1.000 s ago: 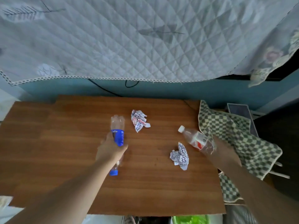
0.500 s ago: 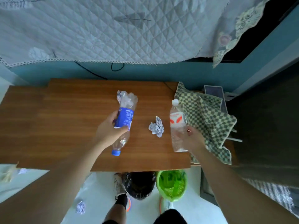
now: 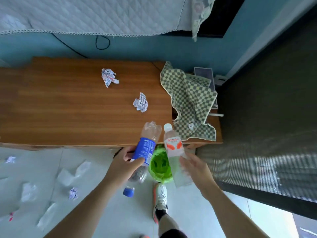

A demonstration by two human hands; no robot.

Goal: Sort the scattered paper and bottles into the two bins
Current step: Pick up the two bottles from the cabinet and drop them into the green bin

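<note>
My left hand [image 3: 123, 164] grips a clear bottle with a blue label [image 3: 145, 151], its blue cap pointing down toward the floor. My right hand [image 3: 194, 167] holds a clear bottle with a red-and-white label [image 3: 172, 149], white cap up. Both bottles hang past the table's near edge, over a green bin [image 3: 159, 166] on the floor; most of the bin is hidden behind them. Two crumpled paper balls [image 3: 109, 77] [image 3: 141, 102] lie on the wooden table [image 3: 60, 107]. A second bin is not clearly visible.
A checked cloth [image 3: 190, 100] drapes over the table's right end. Crumpled paper [image 3: 73, 193] and white scraps lie on the pale floor at the left. My shoe [image 3: 160, 196] stands just below the green bin. A dark mesh screen fills the right.
Both hands lifted their bottles off the table and carried them toward me, past the near edge and over the green bin. The view tilted down, showing the floor.
</note>
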